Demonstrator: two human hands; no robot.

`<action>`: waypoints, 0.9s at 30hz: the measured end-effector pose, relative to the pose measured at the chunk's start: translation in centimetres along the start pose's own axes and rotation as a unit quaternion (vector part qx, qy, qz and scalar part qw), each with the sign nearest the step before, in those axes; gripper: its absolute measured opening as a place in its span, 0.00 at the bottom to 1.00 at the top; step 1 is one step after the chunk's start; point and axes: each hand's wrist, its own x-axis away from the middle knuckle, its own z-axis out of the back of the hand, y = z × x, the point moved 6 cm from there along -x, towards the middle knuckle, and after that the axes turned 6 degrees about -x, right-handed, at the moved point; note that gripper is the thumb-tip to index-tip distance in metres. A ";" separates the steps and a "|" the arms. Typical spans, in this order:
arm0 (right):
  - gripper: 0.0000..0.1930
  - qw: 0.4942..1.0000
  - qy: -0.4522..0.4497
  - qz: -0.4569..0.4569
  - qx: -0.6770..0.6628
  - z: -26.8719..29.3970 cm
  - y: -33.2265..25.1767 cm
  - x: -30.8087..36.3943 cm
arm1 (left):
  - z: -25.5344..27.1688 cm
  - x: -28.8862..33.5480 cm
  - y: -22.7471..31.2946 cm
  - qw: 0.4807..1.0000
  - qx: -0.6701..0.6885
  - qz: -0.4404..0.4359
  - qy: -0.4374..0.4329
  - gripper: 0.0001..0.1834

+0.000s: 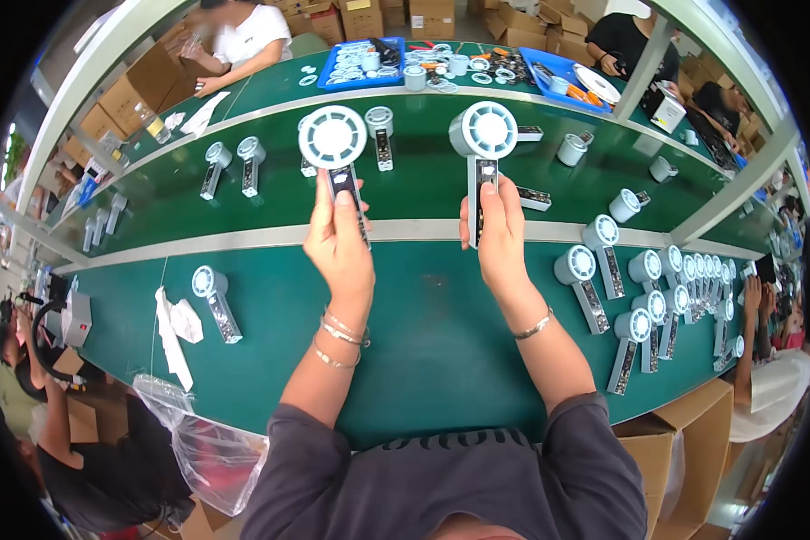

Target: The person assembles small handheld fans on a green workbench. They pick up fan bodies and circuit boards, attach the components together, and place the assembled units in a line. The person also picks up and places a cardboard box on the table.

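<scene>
My left hand (pixel 339 236) is closed round the handle of a pale blue handheld fan (pixel 333 137), its round slotted head upward. In my right hand (pixel 499 236) is a second handheld fan (pixel 483 131), held upright by the handle. Dark circuit parts show along both handles, and each thumb lies over them. Both fans are raised above the green workbench (pixel 423 333), apart from each other. To the left on the bench lies another fan (pixel 216 301). Many similar fans (pixel 634 326) lie in rows at the right.
Beyond the bench, a lower green belt (pixel 270 153) carries several fan units. Blue trays (pixel 362 63) of parts stand on the far table. White cloth (pixel 175 333) and a plastic bag (pixel 216 450) are at the left. An open carton (pixel 693 441) stands near right. Other people sit around.
</scene>
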 end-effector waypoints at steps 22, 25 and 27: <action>0.17 0.950 0.156 -0.221 0.157 -2.9 18.2 -17.6 | 2.9 -12.8 -22.0 0.979 -0.156 0.130 0.014 0.22; 0.18 0.889 0.123 -0.167 0.408 -1.7 19.4 -19.9 | 2.2 -15.1 -23.8 0.957 -0.272 0.097 -0.034 0.12; 0.15 0.857 -0.012 -0.174 0.485 -2.6 20.0 -20.8 | 2.7 -16.4 -25.4 0.892 -0.446 0.044 -0.058 0.17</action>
